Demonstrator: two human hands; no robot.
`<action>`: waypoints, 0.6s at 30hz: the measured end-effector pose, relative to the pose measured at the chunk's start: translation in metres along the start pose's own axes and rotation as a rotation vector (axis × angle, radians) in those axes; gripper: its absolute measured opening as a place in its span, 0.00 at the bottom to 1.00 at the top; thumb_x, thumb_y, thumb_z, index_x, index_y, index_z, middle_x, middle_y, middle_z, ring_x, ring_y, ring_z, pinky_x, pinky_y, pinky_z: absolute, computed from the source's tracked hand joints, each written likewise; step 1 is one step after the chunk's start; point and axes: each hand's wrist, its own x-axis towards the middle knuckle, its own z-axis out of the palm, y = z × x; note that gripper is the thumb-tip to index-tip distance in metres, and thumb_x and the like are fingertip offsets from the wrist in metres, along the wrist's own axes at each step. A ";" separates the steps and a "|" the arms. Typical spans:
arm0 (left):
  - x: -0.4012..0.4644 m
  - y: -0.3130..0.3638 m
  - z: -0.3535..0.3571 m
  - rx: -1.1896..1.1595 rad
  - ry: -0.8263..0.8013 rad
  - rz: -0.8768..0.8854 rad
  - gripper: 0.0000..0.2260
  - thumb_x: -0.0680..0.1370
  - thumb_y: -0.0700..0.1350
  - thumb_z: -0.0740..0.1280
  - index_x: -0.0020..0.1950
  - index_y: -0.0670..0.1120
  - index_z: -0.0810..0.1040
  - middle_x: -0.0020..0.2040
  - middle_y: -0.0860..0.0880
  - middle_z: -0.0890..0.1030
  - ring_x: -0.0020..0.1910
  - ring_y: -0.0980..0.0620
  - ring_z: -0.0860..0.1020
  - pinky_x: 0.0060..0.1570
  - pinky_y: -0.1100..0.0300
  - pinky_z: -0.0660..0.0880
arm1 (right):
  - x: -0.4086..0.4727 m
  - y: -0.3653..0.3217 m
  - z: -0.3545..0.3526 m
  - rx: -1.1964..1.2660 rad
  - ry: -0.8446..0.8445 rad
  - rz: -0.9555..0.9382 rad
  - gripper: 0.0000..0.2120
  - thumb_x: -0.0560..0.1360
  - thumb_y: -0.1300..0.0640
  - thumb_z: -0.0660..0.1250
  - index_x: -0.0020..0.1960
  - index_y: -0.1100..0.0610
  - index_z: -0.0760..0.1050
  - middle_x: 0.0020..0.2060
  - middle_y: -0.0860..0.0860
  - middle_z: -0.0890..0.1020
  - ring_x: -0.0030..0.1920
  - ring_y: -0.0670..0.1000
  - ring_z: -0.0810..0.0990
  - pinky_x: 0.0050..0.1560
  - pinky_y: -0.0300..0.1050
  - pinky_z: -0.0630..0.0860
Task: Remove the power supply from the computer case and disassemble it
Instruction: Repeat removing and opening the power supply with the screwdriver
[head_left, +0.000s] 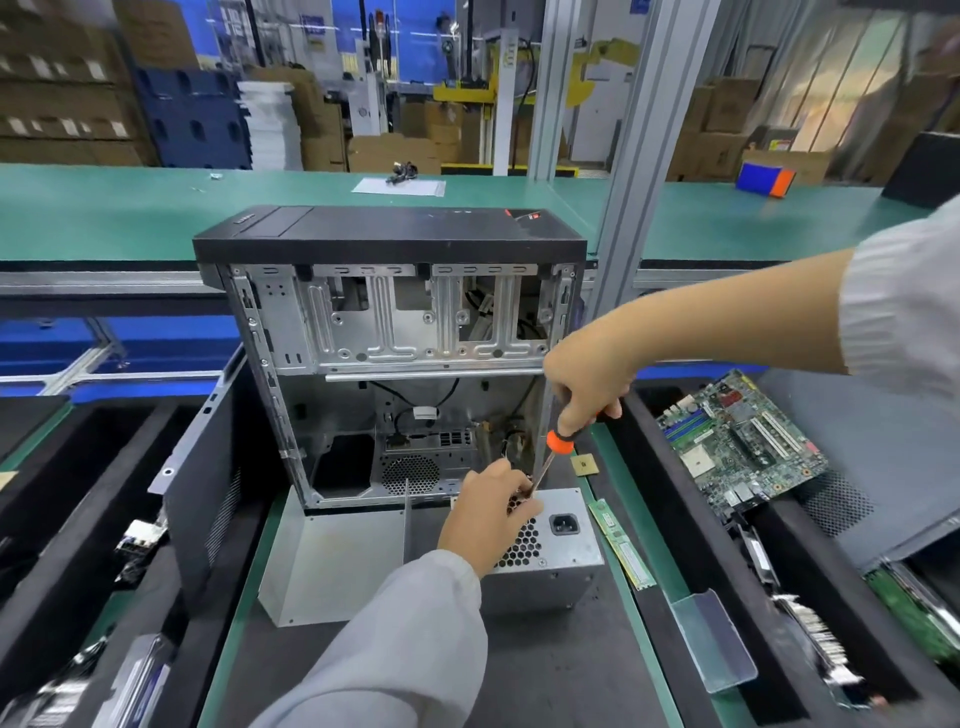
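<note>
The grey metal power supply lies on the mat in front of the open computer case, its vent grille and power socket facing up. A loose grey cover panel lies to its left. My right hand grips an orange-and-black screwdriver, whose tip points down at the top left of the power supply. There my left hand rests on the unit, fingers pinching at the spot beside the screwdriver tip; what they pinch is hidden.
A green motherboard lies in the right tray. A RAM stick and a small CPU chip sit right of the power supply. The case's side panel leans at the left. Black foam trays with parts flank the mat.
</note>
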 end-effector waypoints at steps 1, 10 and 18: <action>0.000 0.000 0.000 -0.003 -0.012 -0.012 0.09 0.79 0.52 0.68 0.50 0.46 0.79 0.45 0.54 0.71 0.46 0.49 0.68 0.49 0.56 0.70 | -0.003 -0.004 0.004 -0.249 0.140 -0.069 0.16 0.78 0.47 0.61 0.47 0.60 0.76 0.35 0.52 0.79 0.31 0.51 0.74 0.29 0.39 0.68; -0.003 0.001 0.001 -0.007 0.019 -0.026 0.10 0.82 0.50 0.63 0.47 0.47 0.78 0.44 0.53 0.73 0.45 0.48 0.71 0.50 0.57 0.69 | -0.017 -0.028 0.014 -0.828 0.675 -0.404 0.02 0.77 0.60 0.63 0.46 0.58 0.73 0.46 0.53 0.77 0.41 0.53 0.74 0.33 0.43 0.66; -0.007 0.005 0.002 0.018 0.050 -0.001 0.06 0.81 0.49 0.64 0.47 0.48 0.78 0.44 0.55 0.72 0.43 0.51 0.67 0.49 0.57 0.70 | -0.004 -0.008 -0.017 0.239 -0.316 0.193 0.21 0.81 0.43 0.55 0.49 0.61 0.74 0.33 0.51 0.73 0.19 0.45 0.63 0.19 0.34 0.58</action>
